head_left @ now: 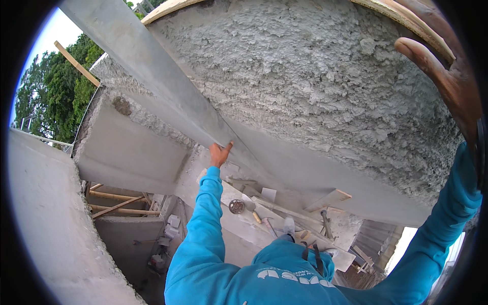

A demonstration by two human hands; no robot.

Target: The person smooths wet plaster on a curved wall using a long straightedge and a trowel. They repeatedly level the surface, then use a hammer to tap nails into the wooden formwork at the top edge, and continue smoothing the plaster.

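Grey bar [155, 76], seemingly metal, slanting upper left

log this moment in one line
left hand: at edge of long grey bar | right hand: raised, thumb spread, near wooden strip | ahead: rough grey plaster above smooth band

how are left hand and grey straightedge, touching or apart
Touching: the head view shows the left hand gripping the grey straightedge at its lower edge.
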